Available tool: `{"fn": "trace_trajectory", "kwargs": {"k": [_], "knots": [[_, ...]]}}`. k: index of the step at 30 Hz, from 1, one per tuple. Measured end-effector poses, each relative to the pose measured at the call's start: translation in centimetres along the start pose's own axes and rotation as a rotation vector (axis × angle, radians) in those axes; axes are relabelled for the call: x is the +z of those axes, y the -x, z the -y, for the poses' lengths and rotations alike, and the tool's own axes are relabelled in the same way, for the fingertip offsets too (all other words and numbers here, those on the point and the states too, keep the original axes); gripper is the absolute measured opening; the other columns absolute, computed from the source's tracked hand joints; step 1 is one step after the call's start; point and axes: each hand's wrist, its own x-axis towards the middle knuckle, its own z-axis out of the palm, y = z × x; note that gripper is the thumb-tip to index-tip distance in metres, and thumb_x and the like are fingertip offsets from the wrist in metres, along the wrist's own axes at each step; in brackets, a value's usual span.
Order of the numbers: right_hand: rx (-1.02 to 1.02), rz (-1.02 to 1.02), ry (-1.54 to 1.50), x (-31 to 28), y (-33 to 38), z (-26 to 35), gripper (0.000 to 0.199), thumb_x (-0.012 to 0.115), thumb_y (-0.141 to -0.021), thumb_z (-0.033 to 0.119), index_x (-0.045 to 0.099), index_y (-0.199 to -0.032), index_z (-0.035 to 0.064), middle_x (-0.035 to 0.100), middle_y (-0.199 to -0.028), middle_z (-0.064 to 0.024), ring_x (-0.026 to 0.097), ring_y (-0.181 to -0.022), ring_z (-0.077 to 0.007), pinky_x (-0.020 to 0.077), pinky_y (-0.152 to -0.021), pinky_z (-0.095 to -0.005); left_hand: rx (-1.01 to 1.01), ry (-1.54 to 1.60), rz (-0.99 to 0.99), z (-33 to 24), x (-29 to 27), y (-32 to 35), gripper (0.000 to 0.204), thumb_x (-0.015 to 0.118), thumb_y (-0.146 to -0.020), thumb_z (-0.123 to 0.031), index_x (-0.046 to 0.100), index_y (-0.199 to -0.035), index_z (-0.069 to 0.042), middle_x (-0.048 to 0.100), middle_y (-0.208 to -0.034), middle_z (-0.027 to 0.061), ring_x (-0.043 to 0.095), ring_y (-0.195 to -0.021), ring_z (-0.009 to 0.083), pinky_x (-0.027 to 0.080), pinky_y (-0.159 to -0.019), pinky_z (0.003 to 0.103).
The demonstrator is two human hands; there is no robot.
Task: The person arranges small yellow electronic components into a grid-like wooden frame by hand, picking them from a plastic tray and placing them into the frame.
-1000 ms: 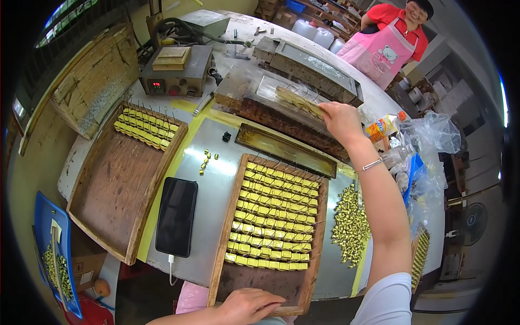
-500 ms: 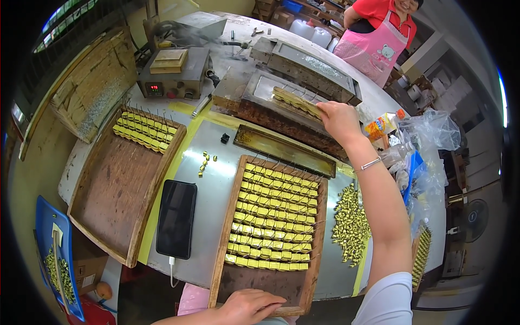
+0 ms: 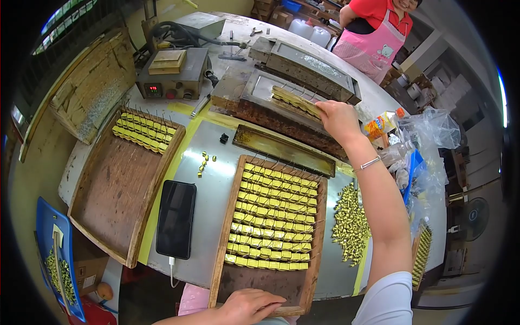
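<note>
Strip of yellow pieces (image 3: 295, 102), one: at the metal pan (image 3: 260, 86), long axis running leftward and away from the right hand (image 3: 339, 120), its grip pinched on the near end. Left hand (image 3: 246, 306): farther, on the wooden tray (image 3: 225, 241); grip untellable.

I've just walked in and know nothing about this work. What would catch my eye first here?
Probably the rows of bright yellow pieces filling most of the wooden tray at front centre, with the left hand at its near end. Next, the right hand, farther back, gripping a strip by its right end. Right of the tray lies a loose heap of small yellowish bits.
</note>
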Motion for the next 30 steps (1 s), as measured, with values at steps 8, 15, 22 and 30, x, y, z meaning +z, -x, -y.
{"fn": "trace_trajectory", "kwargs": {"k": [8, 15, 22, 30], "knots": [[0.037, 0.051, 0.011, -0.3, -0.3, 0.2, 0.018, 0.059, -0.078, 0.015, 0.065, -0.094, 0.0109, 0.064, -0.089, -0.0081, 0.061, -0.081, -0.0283, 0.0500, -0.070, -0.0375, 0.008, 0.001, -0.005, 0.0, -0.2, 0.2, 0.015, 0.064, -0.079, -0.014, 0.066, -0.093, -0.009, 0.065, -0.075, 0.0057, 0.063, -0.066, 0.0211, 0.051, -0.059, 0.030], [0.048, 0.065, 0.005, -0.6, -0.6, 0.1, 0.018, 0.059, -0.078, 0.014, 0.065, -0.094, 0.0096, 0.064, -0.089, -0.0093, 0.061, -0.082, -0.0290, 0.0497, -0.071, -0.0375, -0.005, -0.006, 0.000, -0.1, -0.4, 0.3, 0.015, 0.064, -0.079, -0.014, 0.067, -0.093, -0.009, 0.065, -0.075, 0.0056, 0.063, -0.066, 0.0210, 0.051, -0.059, 0.030], [0.031, 0.038, -0.017, -2.0, -0.3, 0.5, 0.020, 0.060, -0.076, 0.013, 0.066, -0.095, 0.0095, 0.064, -0.090, -0.0101, 0.061, -0.082, -0.0293, 0.0494, -0.073, -0.0372, 0.010, -0.015, -0.014, -0.5, -0.2, 0.6, 0.014, 0.065, -0.079, -0.014, 0.067, -0.092, -0.009, 0.066, -0.076, 0.0054, 0.064, -0.066, 0.0206, 0.051, -0.058, 0.029], [0.106, 0.116, -0.003, -8.7, 2.3, 0.1, 0.022, 0.060, -0.075, 0.013, 0.066, -0.095, 0.0100, 0.065, -0.090, -0.0102, 0.061, -0.084, -0.0292, 0.0493, -0.075, -0.0370, 0.034, -0.009, 0.006, -2.9, 1.3, 0.3, 0.015, 0.066, -0.077, -0.010, 0.067, -0.092, -0.007, 0.066, -0.077, 0.0059, 0.064, -0.066, 0.0202, 0.051, -0.058, 0.029]]}}
